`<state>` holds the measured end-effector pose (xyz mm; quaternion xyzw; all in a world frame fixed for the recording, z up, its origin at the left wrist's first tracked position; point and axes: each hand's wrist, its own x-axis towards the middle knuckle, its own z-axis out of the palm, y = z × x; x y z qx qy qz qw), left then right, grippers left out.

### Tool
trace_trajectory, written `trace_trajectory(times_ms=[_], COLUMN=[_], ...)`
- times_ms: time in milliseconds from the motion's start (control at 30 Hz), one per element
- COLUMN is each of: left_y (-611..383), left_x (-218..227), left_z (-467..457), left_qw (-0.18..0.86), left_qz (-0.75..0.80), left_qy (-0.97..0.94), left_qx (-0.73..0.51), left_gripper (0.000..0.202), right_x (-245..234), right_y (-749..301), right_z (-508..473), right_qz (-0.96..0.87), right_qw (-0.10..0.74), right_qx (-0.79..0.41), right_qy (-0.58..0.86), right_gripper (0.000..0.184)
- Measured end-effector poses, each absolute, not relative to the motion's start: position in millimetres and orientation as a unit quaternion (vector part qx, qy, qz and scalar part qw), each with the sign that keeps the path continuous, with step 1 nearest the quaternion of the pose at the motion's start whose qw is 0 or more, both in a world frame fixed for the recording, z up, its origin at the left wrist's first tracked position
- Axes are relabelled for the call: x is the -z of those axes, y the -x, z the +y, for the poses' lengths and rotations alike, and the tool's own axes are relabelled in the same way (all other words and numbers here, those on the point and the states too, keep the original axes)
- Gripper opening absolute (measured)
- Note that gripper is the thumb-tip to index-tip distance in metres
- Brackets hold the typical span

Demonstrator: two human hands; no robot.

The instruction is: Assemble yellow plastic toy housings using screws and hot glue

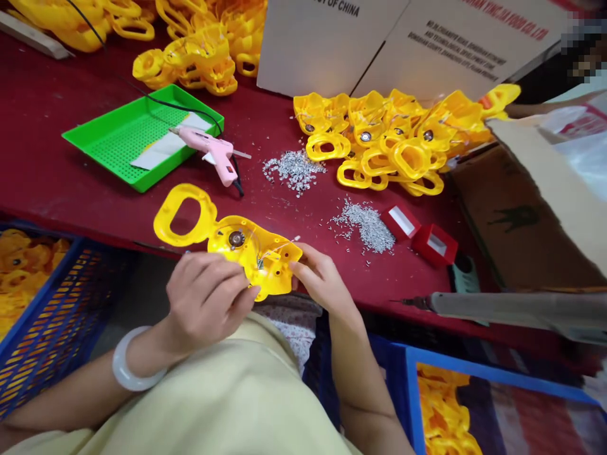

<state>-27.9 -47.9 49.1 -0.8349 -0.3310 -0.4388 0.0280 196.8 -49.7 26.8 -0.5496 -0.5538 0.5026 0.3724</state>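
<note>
My left hand (pixel 205 303) curls its fingers around the lower edge of a yellow shell (pixel 256 256), and my right hand (pixel 320 278), fingers loosely spread, grips its right side, both holding it just over the near edge of a red table (pixel 57 139). The shell's long axis runs from its loop handle (pixel 183 215) at 10 o'clock to its body at 4 o'clock. At 11 o'clock lie one pink glue gun (pixel 213 151) and one green tray (pixel 118 139); at 1 o'clock, two heaps of silver bits (pixel 294 170); at 2 o'clock, two red boxes (pixel 401 221). A carton (pixel 322 50) at 12 o'clock reads "OF CHINA". Two blue crates (pixel 47 316) of yellow shells sit at 8 and 5 o'clock.
</note>
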Motion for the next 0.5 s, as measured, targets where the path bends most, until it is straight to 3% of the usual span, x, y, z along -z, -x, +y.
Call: trace_trajectory(times_ms=[267, 500], left_y=[-4, -4], left_x=[-33, -31], left_z=[-5, -3], left_qw=[0.061, 0.056], left_qz=[-0.477, -0.484], left_qy=[0.837, 0.838], left_qx=[0.262, 0.245], left_gripper=[0.02, 0.023], right_x=[-39, -36], right_y=[-191, -190], right_z=[-25, -14], right_qz=[-0.692, -0.622], right_qw=[0.267, 0.357], right_qx=[-0.374, -0.369], right_qy=[0.557, 0.591], right_gripper=[0.021, 0.028])
